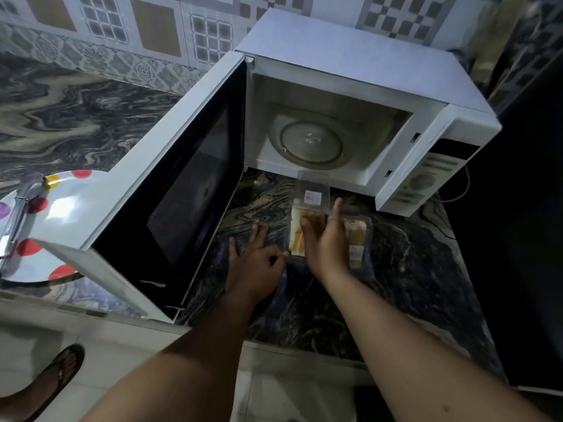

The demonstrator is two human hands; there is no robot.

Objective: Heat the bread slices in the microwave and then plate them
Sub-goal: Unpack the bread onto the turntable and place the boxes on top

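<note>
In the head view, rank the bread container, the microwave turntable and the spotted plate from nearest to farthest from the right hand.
1. Bread container: directly under the right hand, on the counter.
2. Microwave turntable: beyond the hand, inside the open microwave.
3. Spotted plate: far left, past the open door.

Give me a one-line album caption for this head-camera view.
Right hand lifting a bread slice from a clear plastic box before an open white microwave; left hand resting beside.

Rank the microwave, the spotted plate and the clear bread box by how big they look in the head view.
1. Microwave, by far the largest.
2. Spotted plate, partly hidden behind the open door.
3. Clear bread box, smallest, partly covered by the right hand.
</note>
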